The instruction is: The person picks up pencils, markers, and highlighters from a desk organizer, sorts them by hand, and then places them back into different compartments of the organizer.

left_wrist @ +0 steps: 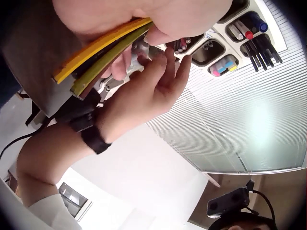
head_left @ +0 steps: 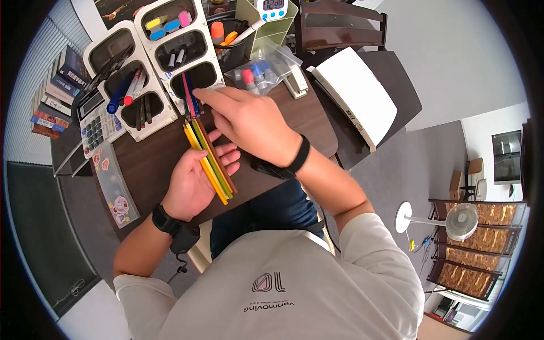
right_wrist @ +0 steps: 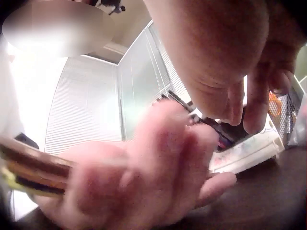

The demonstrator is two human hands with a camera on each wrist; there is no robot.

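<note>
My left hand (head_left: 190, 184) holds several coloured pencils (head_left: 211, 161), yellow, green and brown, with the thumb across them. In the left wrist view their ends (left_wrist: 79, 84) stick out past the palm. My right hand (head_left: 249, 116) is above and beside them, its index fingertip close to the near compartment of a white organizer (head_left: 170, 76). Red and blue pencils (head_left: 190, 93) stand in that compartment, leaning over its near rim. In the right wrist view the right hand's fingers (right_wrist: 256, 103) point down toward the organizer, without a visible grip on anything.
A second white organizer (head_left: 136, 133) holds markers and dark pens. Around them are a calculator (head_left: 96, 130), a stickered translucent case (head_left: 116, 187), books (head_left: 59, 85), a mesh pen cup (head_left: 229, 54), a plastic bag with bottles (head_left: 260, 73), a stapler (head_left: 296, 85) and a timer (head_left: 272, 7).
</note>
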